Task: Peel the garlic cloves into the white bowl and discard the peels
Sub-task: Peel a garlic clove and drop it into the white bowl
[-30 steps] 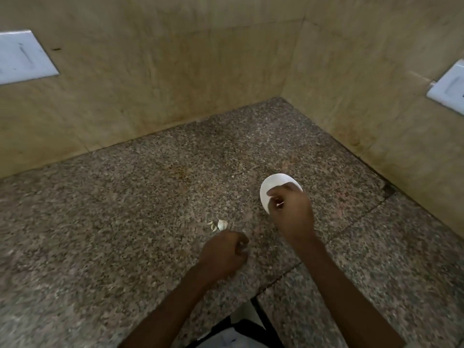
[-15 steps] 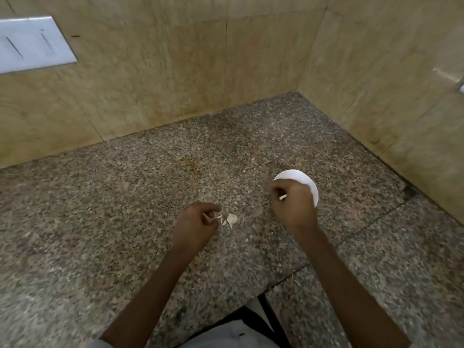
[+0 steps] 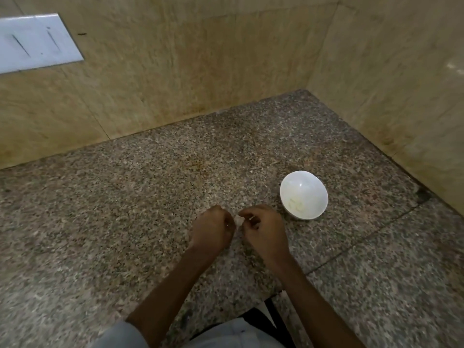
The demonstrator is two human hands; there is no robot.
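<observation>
Granite counter (image 3: pixel 125 222), speckled; tan stone walls (image 3: pixel 175 71) behind. Both hands meet near centre, a little left of the bowl (image 3: pixel 305 183). On the left hand (image 3: pixel 213 229) the fingers are curled tight, knuckles up. On the right hand (image 3: pixel 266 229) the fingers are curled, thumb and forefinger tips turned toward the left. Between them shows a small pale bit, the clove (image 3: pixel 237 220) by my reading, pinched from both sides. A few peeled cloves (image 3: pixel 296 203) lie in the bowl's bottom.

Step in hand, I judge: stripping the skin. To do it well, I'd hold steady with the left, catch the skin at one tip with the right nails and pull along the length. Work low over the counter, clear of the bowl.

Clove's long axis and pointing: too small and too hidden, I cannot tell.
</observation>
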